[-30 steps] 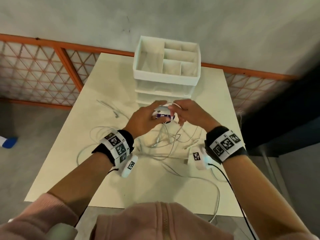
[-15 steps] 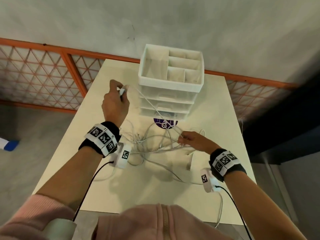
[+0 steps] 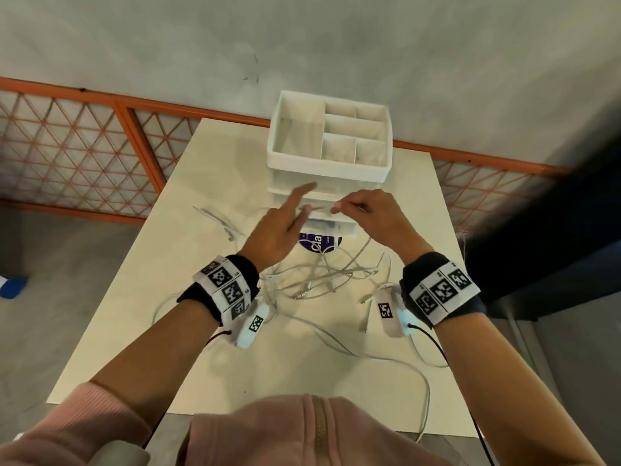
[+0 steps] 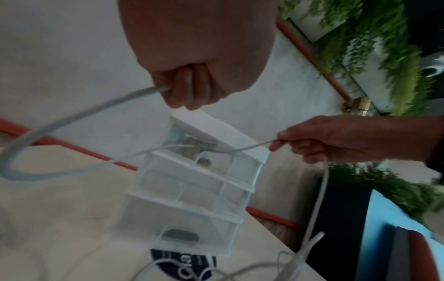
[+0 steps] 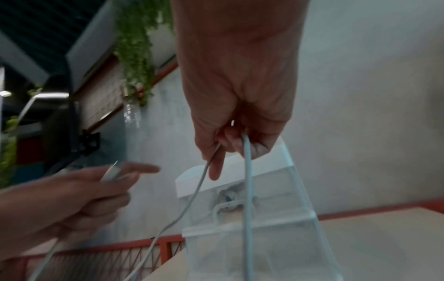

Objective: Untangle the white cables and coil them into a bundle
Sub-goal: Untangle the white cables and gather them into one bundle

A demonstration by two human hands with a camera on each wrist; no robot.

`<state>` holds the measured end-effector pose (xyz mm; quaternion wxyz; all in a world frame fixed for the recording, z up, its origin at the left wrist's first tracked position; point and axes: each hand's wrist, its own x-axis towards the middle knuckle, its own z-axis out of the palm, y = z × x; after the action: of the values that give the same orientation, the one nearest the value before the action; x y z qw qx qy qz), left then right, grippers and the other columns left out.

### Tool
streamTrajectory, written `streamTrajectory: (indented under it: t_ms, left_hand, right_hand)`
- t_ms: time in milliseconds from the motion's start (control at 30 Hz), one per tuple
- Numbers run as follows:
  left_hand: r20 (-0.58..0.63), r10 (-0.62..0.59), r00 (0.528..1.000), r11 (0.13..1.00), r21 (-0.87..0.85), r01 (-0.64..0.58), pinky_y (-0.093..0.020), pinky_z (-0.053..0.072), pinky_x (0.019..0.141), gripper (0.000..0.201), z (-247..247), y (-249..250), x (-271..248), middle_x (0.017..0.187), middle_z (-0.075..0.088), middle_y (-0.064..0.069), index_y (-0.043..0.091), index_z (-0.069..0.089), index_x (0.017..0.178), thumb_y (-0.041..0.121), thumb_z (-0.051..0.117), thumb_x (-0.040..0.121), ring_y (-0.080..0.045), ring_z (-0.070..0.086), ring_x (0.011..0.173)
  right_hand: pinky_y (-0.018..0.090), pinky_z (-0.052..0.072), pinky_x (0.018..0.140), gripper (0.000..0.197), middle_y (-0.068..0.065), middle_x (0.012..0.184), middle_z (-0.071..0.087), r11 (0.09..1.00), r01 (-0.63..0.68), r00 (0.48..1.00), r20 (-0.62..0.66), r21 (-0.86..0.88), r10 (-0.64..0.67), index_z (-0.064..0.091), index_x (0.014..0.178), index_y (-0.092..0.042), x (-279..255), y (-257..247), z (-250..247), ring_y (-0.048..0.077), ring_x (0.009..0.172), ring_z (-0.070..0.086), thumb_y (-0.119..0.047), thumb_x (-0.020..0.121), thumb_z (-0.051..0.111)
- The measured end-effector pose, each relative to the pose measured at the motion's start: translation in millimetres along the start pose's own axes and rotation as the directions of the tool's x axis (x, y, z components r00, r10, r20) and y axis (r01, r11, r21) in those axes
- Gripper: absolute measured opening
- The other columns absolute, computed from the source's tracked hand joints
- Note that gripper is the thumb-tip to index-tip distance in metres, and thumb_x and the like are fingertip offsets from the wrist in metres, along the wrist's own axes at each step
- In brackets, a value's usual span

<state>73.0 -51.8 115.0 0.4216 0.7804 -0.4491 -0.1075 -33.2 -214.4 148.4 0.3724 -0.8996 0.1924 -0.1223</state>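
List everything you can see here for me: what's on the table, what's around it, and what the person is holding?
white cables: a tangled heap, count unclear, white, mid-table; one strand trails off the near edge
drawer organiser: one, white and translucent, far end of the table, open compartments on top
round sticker: one, dark purple, on the table before the organiser
table: one, cream
railing: one, orange lattice, behind the table
plants: green, hanging, off to the side
wristbands: two, black with printed markers
left hand: grips a cable, forefinger extended
right hand: pinches a cable
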Motion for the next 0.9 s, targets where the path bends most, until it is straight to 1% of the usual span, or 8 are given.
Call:
streamTrajectory:
  t_ms: [67,133,233,367,533,633,733,900]
  left_hand:
    - [0.126,0.010,0.992,0.999,-0.046,-0.005,-0.036,0.046,0.071,0.028,6,5,3,0.077,0.063,-0.010,0.024,0.045,0.123,0.034,0.030,0.102,-0.025,0.057,0.064]
    - [0.112,0.003,0.994,1.000,-0.001,-0.003,-0.039,0.043,0.065,0.018,9,5,6,0.072,0.060,-0.011,0.019,0.043,0.098,0.032,0.031,0.102,-0.029,0.052,0.059]
    - [-0.031,0.055,0.998,0.991,0.121,-0.051,-0.032,0.030,0.053,0.007,3,6,8,0.049,0.039,0.002,0.018,0.039,0.093,0.017,0.036,0.100,-0.021,0.041,0.046]
    - [-0.310,0.116,0.944,0.993,0.039,-0.109,-0.024,0.024,0.041,0.007,-13,11,15,0.045,0.028,0.007,0.012,0.043,0.097,0.008,0.038,0.097,-0.010,0.036,0.036]
    - [-0.453,0.125,0.882,0.992,0.075,-0.102,-0.018,0.023,0.042,0.008,-27,11,19,0.048,0.031,0.008,0.016,0.041,0.096,0.010,0.036,0.097,-0.011,0.037,0.038]
    - [-0.393,0.035,0.919,0.991,0.134,0.019,-0.030,0.029,0.045,0.008,-23,-5,15,0.049,0.035,0.004,0.013,0.043,0.102,0.009,0.037,0.097,-0.023,0.038,0.043]
    - [-0.307,-0.106,0.946,0.962,0.210,0.176,-0.035,0.033,0.054,0.017,-19,-26,7,0.059,0.049,-0.010,0.003,0.047,0.108,0.011,0.037,0.098,-0.035,0.047,0.059]
    - [-0.147,-0.242,0.959,0.934,0.233,0.272,-0.040,0.038,0.059,0.015,-10,-54,-8,0.080,0.062,-0.026,0.003,0.048,0.104,0.012,0.037,0.097,-0.045,0.058,0.075]
  right_hand:
    - [0.033,0.048,0.077,0.022,0.019,0.091,0.072,0.995,0.067,0.996,0.054,0.073,-0.071,0.075,0.091,-0.020,3,-5,4,0.038,0.086,0.063,-0.031,0.093,0.057]
    - [0.038,0.048,0.073,0.024,0.024,0.085,0.069,0.991,0.084,0.994,0.058,0.102,-0.090,0.074,0.084,-0.026,3,-6,2,0.041,0.080,0.061,-0.039,0.091,0.056]
    - [0.028,0.037,0.060,0.029,0.016,0.065,0.062,0.995,-0.017,0.994,0.105,0.094,0.007,0.070,0.075,-0.013,-5,11,2,0.018,0.056,0.047,-0.037,0.089,0.062]
    - [0.023,0.043,0.068,0.024,0.004,0.078,0.066,0.983,-0.170,0.921,0.344,-0.067,0.183,0.061,0.077,-0.014,-24,53,23,0.010,0.068,0.058,-0.034,0.090,0.060]
    - [0.022,0.041,0.077,0.023,-0.001,0.084,0.068,0.967,-0.252,0.909,0.334,-0.040,0.251,0.068,0.093,0.000,-33,91,35,-0.004,0.072,0.059,-0.022,0.090,0.063]
    - [0.027,0.046,0.085,0.019,0.008,0.099,0.072,0.983,-0.176,0.958,0.219,-0.060,0.185,0.070,0.093,-0.005,-26,86,24,0.013,0.088,0.064,-0.019,0.094,0.056]
    - [0.027,0.050,0.075,0.022,0.005,0.092,0.071,0.980,-0.125,0.992,0.010,0.154,0.125,0.064,0.085,-0.013,-14,60,4,0.012,0.080,0.064,-0.015,0.098,0.047]
    - [0.025,0.054,0.063,0.030,0.000,0.075,0.068,0.977,0.059,0.951,-0.308,0.204,0.007,0.056,0.074,-0.021,-3,12,-46,0.014,0.070,0.066,-0.022,0.100,0.041]
